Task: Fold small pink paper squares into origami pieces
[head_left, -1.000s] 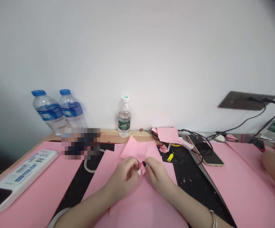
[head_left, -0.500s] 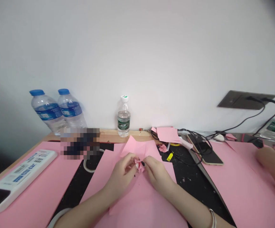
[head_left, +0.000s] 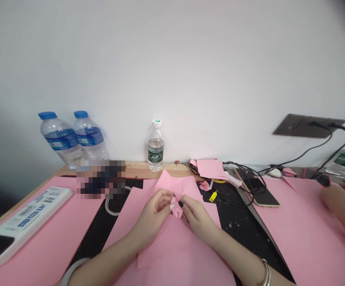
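A small folded piece of pink paper is held between both hands, above the pink sheets in the middle of the table. My left hand pinches its left side between thumb and fingers. On its right side, my right hand grips it, the dark-nailed thumb or finger lying on top. The folds are small, and the fingers hide part of them. Beneath and around the hands lie large overlapping pink sheets on a black mat.
Bottles stand by the wall. A phone, black cables and small pink papers lie at the back right. A white device rests on the left. Another person's hand is at the far right.
The folded paper has turned slightly and shows more of its face. My fingers have shifted on it, with the left fingers more spread. The other person's hand at the right has moved a little.
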The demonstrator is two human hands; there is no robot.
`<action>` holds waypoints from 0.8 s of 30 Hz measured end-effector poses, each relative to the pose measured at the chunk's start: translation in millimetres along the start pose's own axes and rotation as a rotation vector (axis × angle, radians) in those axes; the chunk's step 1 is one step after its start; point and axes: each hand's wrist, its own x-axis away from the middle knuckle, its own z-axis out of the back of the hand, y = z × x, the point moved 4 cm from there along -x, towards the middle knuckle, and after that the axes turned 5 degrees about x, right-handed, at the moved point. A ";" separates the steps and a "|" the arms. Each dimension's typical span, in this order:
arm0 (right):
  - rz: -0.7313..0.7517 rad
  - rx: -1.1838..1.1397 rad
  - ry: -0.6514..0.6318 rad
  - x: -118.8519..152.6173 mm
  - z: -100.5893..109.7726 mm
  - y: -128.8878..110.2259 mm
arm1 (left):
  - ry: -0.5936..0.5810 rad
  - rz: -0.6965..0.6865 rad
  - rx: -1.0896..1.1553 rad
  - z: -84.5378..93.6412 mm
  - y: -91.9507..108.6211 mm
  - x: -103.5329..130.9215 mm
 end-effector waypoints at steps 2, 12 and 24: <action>-0.058 -0.119 -0.008 0.7 -2.7 1.8 | 0.018 0.012 0.062 -0.7 0.1 0.3; -0.131 -0.178 0.018 3.6 -6.5 1.8 | -0.060 0.030 0.006 -8.5 7.5 4.6; -0.212 -0.350 0.017 8.7 -17.8 4.2 | -0.069 0.037 -0.209 -8.8 -2.3 7.8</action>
